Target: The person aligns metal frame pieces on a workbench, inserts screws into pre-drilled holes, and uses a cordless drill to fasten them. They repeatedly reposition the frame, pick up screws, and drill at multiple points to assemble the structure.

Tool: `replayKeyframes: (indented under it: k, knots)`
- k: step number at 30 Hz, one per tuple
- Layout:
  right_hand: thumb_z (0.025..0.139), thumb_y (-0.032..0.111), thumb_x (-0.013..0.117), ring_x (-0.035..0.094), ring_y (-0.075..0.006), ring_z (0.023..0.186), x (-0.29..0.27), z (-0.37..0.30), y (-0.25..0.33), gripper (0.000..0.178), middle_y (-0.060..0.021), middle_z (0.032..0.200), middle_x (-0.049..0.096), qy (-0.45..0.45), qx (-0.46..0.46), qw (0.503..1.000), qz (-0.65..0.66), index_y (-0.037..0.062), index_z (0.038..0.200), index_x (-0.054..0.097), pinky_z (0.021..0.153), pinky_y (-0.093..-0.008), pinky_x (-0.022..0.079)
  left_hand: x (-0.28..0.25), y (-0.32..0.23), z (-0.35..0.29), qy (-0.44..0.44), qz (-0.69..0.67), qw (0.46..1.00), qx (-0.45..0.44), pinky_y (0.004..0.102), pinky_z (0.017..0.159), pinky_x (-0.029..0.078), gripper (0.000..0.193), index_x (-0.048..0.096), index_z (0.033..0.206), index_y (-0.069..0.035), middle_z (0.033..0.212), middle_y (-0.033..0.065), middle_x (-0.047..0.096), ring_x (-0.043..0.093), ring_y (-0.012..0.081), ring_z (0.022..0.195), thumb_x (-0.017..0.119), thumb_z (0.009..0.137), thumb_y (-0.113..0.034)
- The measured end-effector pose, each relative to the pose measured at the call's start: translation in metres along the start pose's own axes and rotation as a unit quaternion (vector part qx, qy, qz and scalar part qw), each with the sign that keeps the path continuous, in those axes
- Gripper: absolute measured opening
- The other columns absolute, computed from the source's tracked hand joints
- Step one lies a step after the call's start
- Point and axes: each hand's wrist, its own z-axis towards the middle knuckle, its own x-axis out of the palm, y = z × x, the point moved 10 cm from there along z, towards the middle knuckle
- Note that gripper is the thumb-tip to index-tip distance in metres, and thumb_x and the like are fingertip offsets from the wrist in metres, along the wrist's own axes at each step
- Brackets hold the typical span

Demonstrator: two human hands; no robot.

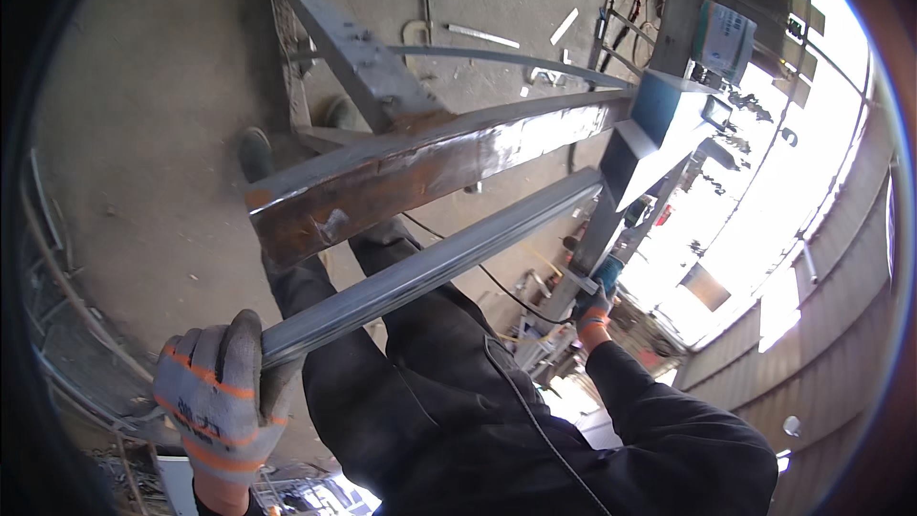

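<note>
My left hand [220, 392], in a grey work glove with orange stripes, is closed round the near end of a long grey metal bar [430, 272]. The bar slants away up to the right, its far end at a bright metal block [654, 148] on the frame; whether they touch I cannot tell. My right hand [592, 311], gloved too, reaches far out to the right, with its fingers closed on a teal tool [608, 272] whose kind is too small to make out. Beyond the bar, a heavy rusty steel beam [401, 172] runs roughly alongside it.
A grey steel leg [344, 43] joins the beam from behind. On the concrete floor [172, 105] lie a clamp [417, 31] and metal offcuts [482, 35]. A black cable [511, 296] hangs below the bar. At the far right stands a teal and white box [723, 43].
</note>
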Motion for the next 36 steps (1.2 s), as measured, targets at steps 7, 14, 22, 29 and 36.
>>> replayKeyframes:
  k: [7,14,22,29,36]
  knots:
    - [0.111,0.018,0.072,0.068,-0.0199,0.07,-0.023,0.026,0.0,0.027,-0.003,0.089,0.067,-0.024,-0.017,0.996,-0.083,0.0216,0.135,0.059,0.054,-0.0378,0.054,0.056,0.007,0.015,-0.057,-0.035,0.997,0.032,0.0438,0.064,0.048,0.051,0.071,0.129,0.001,0.092,0.0152,0.065,0.065,0.0239,0.073,0.079,0.102,-0.041]
    - [0.109,0.022,0.074,0.071,-0.0203,0.075,-0.042,0.036,0.004,0.027,-0.0039,0.093,0.069,-0.012,-0.029,0.992,-0.119,0.0189,0.133,0.062,0.061,-0.0373,0.056,0.08,0.035,0.023,0.053,-0.114,0.992,0.009,0.0441,0.086,0.058,0.035,0.079,0.118,0.0,0.106,0.0174,0.077,0.073,0.0313,0.097,0.077,0.109,-0.034]
    - [0.107,0.029,0.078,0.073,-0.0196,0.079,-0.034,0.049,0.045,0.033,-0.0058,0.099,0.074,-0.026,-0.056,0.957,-0.283,0.012,0.134,0.068,0.065,-0.0363,0.058,0.081,0.008,0.061,0.042,-0.086,0.995,0.013,0.0444,0.082,0.059,0.038,0.078,0.119,0.001,0.105,0.0166,0.076,0.074,0.0303,0.094,0.077,0.107,-0.035]
    - [0.104,0.035,0.082,0.075,-0.019,0.082,-0.016,0.079,0.051,0.042,-0.0076,0.103,0.078,-0.026,-0.066,0.92,-0.385,0.0059,0.134,0.073,0.069,-0.0355,0.059,0.071,-0.023,0.08,0.06,-0.071,0.996,0.012,0.0447,0.078,0.061,0.04,0.078,0.12,0.001,0.104,0.0159,0.075,0.075,0.0295,0.091,0.078,0.105,-0.037]
    - [0.102,0.041,0.085,0.076,-0.0184,0.085,-0.004,0.092,0.046,0.053,-0.0093,0.108,0.083,-0.008,-0.064,0.915,-0.398,-0.0001,0.134,0.077,0.073,-0.0346,0.061,0.061,-0.062,0.093,0.096,-0.042,0.994,0.0,0.0449,0.075,0.062,0.042,0.078,0.121,0.001,0.103,0.0152,0.074,0.076,0.0287,0.088,0.078,0.104,-0.038]
